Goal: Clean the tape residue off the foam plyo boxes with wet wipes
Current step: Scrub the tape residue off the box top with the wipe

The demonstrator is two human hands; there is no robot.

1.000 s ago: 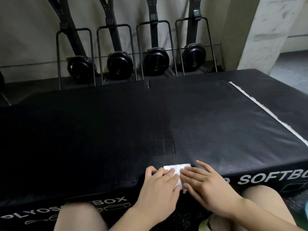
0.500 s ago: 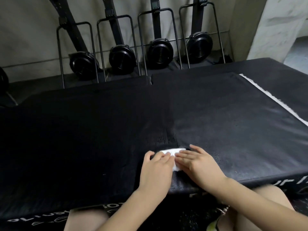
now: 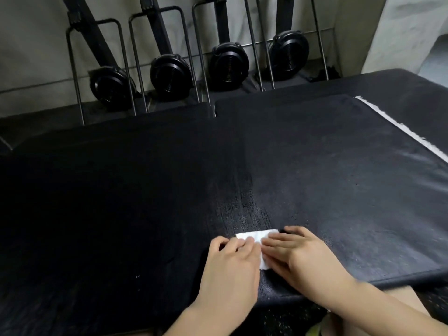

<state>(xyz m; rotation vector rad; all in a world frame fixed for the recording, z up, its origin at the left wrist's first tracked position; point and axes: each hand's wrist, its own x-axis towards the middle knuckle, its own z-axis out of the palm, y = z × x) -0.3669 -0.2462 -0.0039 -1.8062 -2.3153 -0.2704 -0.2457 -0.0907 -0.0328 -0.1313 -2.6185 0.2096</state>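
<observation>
Both my hands, left (image 3: 230, 265) and right (image 3: 303, 258), press flat-fingered on the wet wipe (image 3: 257, 235) (limp, slippery, light); I'd pin its edges.

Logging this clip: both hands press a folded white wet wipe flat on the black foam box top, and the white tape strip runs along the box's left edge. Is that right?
Not quite. The head view shows the white tape strip along the right edge, not the left. The rest holds: left hand and right hand press the folded white wet wipe flat on the black foam box top.
</observation>
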